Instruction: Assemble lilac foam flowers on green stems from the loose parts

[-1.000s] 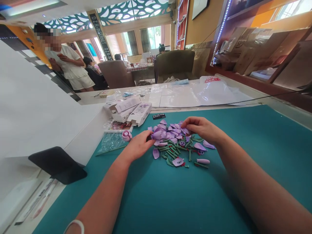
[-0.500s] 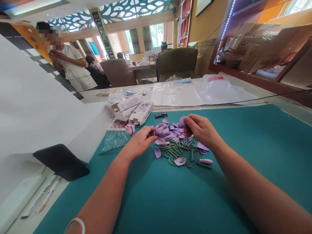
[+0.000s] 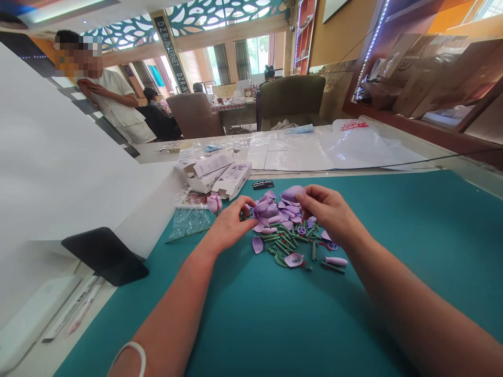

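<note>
Between the thumb and fingers of my left hand (image 3: 234,224) is a partly built purple toy flower (image 3: 266,208), held over the left side of a heap of parts. My right hand (image 3: 328,208) pinches a loose purple petal (image 3: 292,193) just right of and above the flower, apart from it. Beneath both hands spread more lilac petals (image 3: 290,213), green stem pieces (image 3: 283,243) and a small purple wheel-like ring (image 3: 301,230). A cupped petal (image 3: 294,260) lies at the heap's near edge, and a lilac rod-shaped piece (image 3: 337,261) at its right.
A pink toy rose (image 3: 214,202) lies left of my left hand, by a clear plastic bag (image 3: 189,223). Opened white boxes (image 3: 232,179) and a black card (image 3: 263,185) sit behind. A black tablet-like stand (image 3: 106,256) is at left. A person (image 3: 118,102) stands far left.
My right hand has turned the petal from upright to lying more sideways and brought it nearer the flower. My left hand keeps its hold. The camera view has shifted slightly.
</note>
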Motion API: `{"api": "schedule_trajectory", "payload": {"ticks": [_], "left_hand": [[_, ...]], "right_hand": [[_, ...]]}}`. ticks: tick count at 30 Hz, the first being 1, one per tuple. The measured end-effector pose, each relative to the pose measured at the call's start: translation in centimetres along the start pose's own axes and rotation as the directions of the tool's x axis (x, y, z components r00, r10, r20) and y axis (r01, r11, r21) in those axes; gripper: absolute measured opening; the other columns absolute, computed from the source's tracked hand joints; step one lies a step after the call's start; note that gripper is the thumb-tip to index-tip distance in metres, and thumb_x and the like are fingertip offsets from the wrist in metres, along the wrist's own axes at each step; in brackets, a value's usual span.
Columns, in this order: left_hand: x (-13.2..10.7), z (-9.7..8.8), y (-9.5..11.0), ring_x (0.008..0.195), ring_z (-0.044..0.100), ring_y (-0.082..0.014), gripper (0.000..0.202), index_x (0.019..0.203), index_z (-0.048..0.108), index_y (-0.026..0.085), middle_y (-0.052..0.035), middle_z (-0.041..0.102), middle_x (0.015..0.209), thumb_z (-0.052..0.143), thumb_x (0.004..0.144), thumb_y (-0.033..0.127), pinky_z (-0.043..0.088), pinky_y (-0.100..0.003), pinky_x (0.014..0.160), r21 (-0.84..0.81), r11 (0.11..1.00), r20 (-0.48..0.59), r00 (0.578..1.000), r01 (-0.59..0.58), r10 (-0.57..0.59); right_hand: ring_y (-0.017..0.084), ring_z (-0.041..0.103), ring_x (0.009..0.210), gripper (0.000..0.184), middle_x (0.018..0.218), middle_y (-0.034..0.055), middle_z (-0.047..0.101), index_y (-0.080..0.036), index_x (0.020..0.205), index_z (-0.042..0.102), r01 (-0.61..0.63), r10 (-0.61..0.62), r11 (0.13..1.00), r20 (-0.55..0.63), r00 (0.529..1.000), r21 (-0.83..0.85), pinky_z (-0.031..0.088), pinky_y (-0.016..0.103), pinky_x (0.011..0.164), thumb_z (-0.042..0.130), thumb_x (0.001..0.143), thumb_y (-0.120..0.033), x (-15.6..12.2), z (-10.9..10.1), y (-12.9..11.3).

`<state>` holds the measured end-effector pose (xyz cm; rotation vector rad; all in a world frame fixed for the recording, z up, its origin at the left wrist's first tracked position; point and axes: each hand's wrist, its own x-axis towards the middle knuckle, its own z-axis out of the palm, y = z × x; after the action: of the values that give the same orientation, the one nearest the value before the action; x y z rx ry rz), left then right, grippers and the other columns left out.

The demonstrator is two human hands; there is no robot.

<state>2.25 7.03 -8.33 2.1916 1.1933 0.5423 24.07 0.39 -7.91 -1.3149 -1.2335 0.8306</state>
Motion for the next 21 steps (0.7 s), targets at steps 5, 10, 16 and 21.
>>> {"api": "schedule_trajectory", "payload": {"ticks": [5, 10, 16, 21], "left_hand": [[0.2, 0.6, -0.4, 0.072, 0.051, -0.0132, 0.027, 0.103, 0.054, 0.026, 0.0023, 0.054, 0.087, 0.059, 0.077, 0.033, 0.044, -0.027, 0.069, 0.002, 0.999, -0.048, 0.998, -0.044, 0.044], [0.4, 1.3, -0.6, 0.075, 0.055, -0.0136, 0.026, 0.100, 0.056, 0.025, 0.0022, 0.057, 0.087, 0.061, 0.075, 0.029, 0.044, -0.028, 0.071, -0.018, 0.997, -0.103, 0.992, -0.079, 0.077], [0.5, 1.8, -0.5, 0.073, 0.056, -0.0136, 0.026, 0.099, 0.057, 0.025, 0.0023, 0.059, 0.085, 0.063, 0.074, 0.028, 0.044, -0.028, 0.069, 0.018, 0.996, -0.175, 0.980, -0.091, 0.092], [0.3, 2.2, 0.2, 0.074, 0.058, -0.0143, 0.025, 0.098, 0.057, 0.024, 0.0016, 0.060, 0.086, 0.062, 0.074, 0.026, 0.045, -0.027, 0.068, 0.075, 0.994, -0.224, 0.970, -0.085, 0.100]], "right_hand": [[0.010, 0.049, 0.052, 0.020, 0.057, -0.0034, 0.054, -0.019, 0.072, 0.057, 0.022, -0.023, 0.999, 0.033, 0.999, 0.023, 0.040, 0.026, 0.050, 0.067, 0.075, -0.036, -0.2, 0.2, -0.3], [0.011, 0.050, 0.056, 0.022, 0.060, -0.0010, 0.056, -0.018, 0.070, 0.059, 0.081, -0.077, 0.994, 0.049, 0.996, -0.079, 0.039, 0.027, 0.052, 0.060, 0.080, -0.037, -0.8, 0.5, -0.8], [0.011, 0.046, 0.057, 0.020, 0.061, -0.0011, 0.054, -0.018, 0.072, 0.063, 0.170, -0.169, 0.972, 0.020, 0.985, -0.160, 0.035, 0.026, 0.051, 0.061, 0.077, -0.037, -1.5, 1.7, -0.4], [0.011, 0.048, 0.055, 0.016, 0.062, -0.0024, 0.056, -0.020, 0.072, 0.057, 0.109, -0.108, 0.972, 0.019, 0.994, -0.209, 0.037, 0.025, 0.050, 0.063, 0.076, -0.034, -1.6, 2.5, 0.4]]}}
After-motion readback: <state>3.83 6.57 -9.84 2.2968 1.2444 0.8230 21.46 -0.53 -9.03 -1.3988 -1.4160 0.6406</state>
